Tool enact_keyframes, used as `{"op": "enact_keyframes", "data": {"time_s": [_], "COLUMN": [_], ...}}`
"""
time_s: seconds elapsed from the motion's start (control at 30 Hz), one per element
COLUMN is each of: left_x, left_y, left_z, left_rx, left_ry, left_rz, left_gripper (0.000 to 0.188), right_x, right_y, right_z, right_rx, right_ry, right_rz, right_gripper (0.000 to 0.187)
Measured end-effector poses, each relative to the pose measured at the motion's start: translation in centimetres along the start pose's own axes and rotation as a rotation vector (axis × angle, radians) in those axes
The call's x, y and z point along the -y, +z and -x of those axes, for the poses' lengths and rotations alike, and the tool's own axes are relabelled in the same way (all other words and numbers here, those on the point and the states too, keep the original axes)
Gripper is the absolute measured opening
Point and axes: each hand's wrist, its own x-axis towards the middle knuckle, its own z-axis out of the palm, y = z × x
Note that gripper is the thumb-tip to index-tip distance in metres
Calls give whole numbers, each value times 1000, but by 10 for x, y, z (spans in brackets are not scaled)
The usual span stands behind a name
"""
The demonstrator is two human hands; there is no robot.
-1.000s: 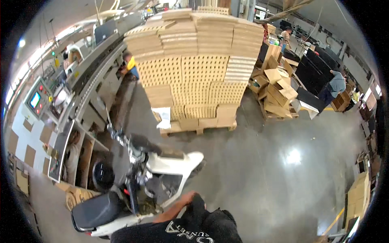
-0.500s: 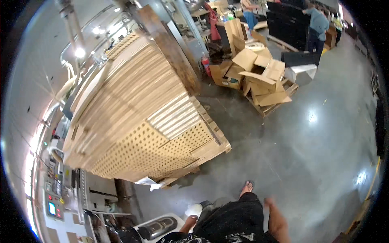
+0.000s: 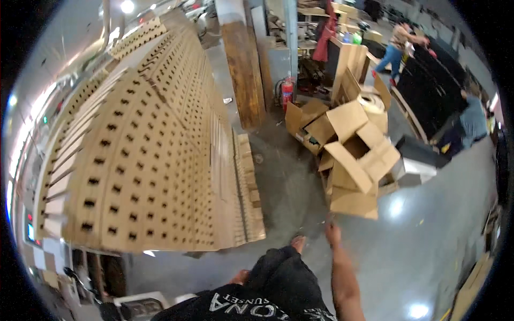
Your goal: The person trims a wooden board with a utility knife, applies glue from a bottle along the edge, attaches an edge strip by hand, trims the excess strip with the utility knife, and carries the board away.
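Note:
My right hand (image 3: 333, 233) hangs in front of me over the grey floor, below the heap of cardboard boxes (image 3: 353, 160). It is smeared by motion, so its fingers cannot be made out, and no object shows in it. Only a small part of my left hand (image 3: 241, 276) appears beside my dark shorts; its fingers are hidden. To the left rises a tall stack of tan cardboard-like sheets (image 3: 144, 176) pierced by rows of dark holes. Neither hand touches this stack.
A red fire extinguisher (image 3: 287, 92) stands near a worn wooden post (image 3: 243, 75). Beyond the boxes, one person (image 3: 396, 48) stands by large black panels (image 3: 433, 75), and another person (image 3: 471, 123) bends nearby. A white-framed machine part (image 3: 144, 306) lies low on the left.
My view has turned and moved forward, bringing the perforated stack and open boxes closer. My right hand has swung forward and up in the picture. The person in the grey-blue top now bends lower.

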Motion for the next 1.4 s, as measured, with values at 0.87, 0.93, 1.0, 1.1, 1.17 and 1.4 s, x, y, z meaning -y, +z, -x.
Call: {"op": "enact_keyframes", "data": {"time_s": [0.87, 0.93, 1.0, 1.1, 1.17, 1.4], "left_x": [-164, -155, -146, -114, -100, -56], "left_y": [-326, -335, -326, -278, -279, -396], "left_z": [-502, -527, -557, -594, -630, -712], "left_rx": [-326, -394, -304, -335, -436, -771], "left_ry": [-722, -551, -666, -679, -553, -772], "left_rz": [1158, 1375, 1394, 1360, 1286, 1582], "left_gripper": [30, 27, 26, 25, 25, 29], "right_x": [156, 225, 247, 319, 334, 471], "right_y": [-2, 14, 48, 125, 185, 359], "right_z": [-700, -764, -821, -868, -899, -917], "right_rx": [483, 487, 529, 624, 723, 1203], "right_ry": [321, 263, 264, 203, 136, 235], "right_rz": [-459, -569, -745, -668, -477, -156], "right_gripper": [4, 4, 11, 14, 21, 33]}}
